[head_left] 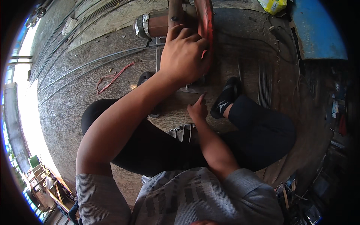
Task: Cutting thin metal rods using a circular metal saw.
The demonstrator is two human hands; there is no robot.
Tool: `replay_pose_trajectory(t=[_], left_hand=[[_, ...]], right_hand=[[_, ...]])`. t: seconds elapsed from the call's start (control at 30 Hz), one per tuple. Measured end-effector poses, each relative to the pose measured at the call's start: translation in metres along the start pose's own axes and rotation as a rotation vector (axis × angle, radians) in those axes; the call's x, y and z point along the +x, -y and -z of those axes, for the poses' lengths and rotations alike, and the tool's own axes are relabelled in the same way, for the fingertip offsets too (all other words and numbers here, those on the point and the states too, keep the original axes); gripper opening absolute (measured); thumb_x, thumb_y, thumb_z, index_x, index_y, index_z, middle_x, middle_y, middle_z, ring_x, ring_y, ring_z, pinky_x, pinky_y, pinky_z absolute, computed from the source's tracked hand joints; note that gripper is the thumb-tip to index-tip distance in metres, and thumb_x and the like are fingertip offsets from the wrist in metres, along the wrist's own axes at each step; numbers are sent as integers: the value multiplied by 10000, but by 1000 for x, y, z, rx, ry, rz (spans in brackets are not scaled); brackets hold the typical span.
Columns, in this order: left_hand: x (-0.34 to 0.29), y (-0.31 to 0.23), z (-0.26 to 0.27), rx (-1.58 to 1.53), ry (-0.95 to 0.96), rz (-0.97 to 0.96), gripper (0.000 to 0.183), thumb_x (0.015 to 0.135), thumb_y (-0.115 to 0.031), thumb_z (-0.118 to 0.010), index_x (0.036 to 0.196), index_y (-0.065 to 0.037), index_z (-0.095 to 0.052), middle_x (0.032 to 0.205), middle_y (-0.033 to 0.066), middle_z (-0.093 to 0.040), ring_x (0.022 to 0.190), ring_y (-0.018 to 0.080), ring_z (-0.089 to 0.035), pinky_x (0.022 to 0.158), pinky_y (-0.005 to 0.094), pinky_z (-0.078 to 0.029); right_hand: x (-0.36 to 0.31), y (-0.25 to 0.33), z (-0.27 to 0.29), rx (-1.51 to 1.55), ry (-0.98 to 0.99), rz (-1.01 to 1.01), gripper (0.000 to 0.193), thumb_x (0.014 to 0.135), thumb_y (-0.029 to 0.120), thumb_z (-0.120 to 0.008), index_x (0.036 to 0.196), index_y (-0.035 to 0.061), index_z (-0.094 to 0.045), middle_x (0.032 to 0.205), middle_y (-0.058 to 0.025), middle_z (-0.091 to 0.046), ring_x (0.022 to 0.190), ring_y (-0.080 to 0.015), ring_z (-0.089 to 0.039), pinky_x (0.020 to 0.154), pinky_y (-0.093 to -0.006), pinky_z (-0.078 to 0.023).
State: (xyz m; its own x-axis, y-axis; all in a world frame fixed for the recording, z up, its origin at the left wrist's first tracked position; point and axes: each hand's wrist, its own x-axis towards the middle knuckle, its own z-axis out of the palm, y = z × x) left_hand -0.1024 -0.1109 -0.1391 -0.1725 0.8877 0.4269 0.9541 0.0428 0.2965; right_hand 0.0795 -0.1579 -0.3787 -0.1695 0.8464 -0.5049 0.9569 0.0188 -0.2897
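A cut-off saw with a red blade guard (204,18) and a brownish motor housing (159,25) stands ahead of me, with silver tape round the motor's end. My left hand (183,52) is closed over the top of the saw's arm, knuckles up. Just below the saw's base is my right hand (198,109), fingers mostly curled and the index finger pointing forward. Whatever it may hold is too small to make out. A metal plate (188,89) lies between the two hands. Long thin rods (101,58) run from the left toward the saw.
A red cord loop (112,78) lies on the worn board floor to the left. Several thin rods (264,84) lie side by side to the right, beyond my black shoe (227,98). A ribbed metal part (182,132) sits between my legs. At upper right are a blue panel (318,30) and a yellow bag (273,5).
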Motion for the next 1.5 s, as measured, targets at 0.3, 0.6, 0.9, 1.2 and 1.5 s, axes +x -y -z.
replay_pose_trajectory(t=[0.3,0.6,0.9,1.2,1.5], left_hand=[[0,0,0,1,1,-14,203,764,-263,-634,881,-104,-681,878,51,-651,985,250,-570,1016,430,-318],[2,-3,-1,7,1,-15,198,764,-257,-637,879,-101,-678,898,46,-651,987,251,-569,1012,433,-324],[-2,2,1,30,9,-6,209,754,-258,-645,892,-105,-682,903,47,-655,999,247,-570,1018,438,-325],[0,1,-2,8,-20,-31,209,762,-261,-634,889,-102,-680,899,52,-654,990,252,-572,1016,434,-324],[0,0,-1,20,-14,-22,199,760,-257,-637,884,-108,-683,886,43,-653,986,251,-572,1007,427,-330]], right_hand=[[-27,16,-25,-269,-150,295,1003,719,236,-667,1471,29,-37,1530,-185,-94,1367,-402,-211,1102,-471,-218],[9,22,-58,643,871,64,429,740,141,-602,1154,34,-572,1111,-154,-614,1007,-297,-608,866,-470,-460],[-22,26,-16,-51,168,462,890,739,120,-608,1482,121,-118,1283,-262,-412,1028,-395,-546,833,-458,-480],[-7,34,-21,457,-208,173,575,741,237,-712,1193,14,-435,1198,-224,-503,1027,-371,-561,835,-432,-471],[11,35,-16,410,46,90,520,780,416,-683,1033,-22,-560,1011,-223,-615,961,-381,-604,791,-436,-493]])
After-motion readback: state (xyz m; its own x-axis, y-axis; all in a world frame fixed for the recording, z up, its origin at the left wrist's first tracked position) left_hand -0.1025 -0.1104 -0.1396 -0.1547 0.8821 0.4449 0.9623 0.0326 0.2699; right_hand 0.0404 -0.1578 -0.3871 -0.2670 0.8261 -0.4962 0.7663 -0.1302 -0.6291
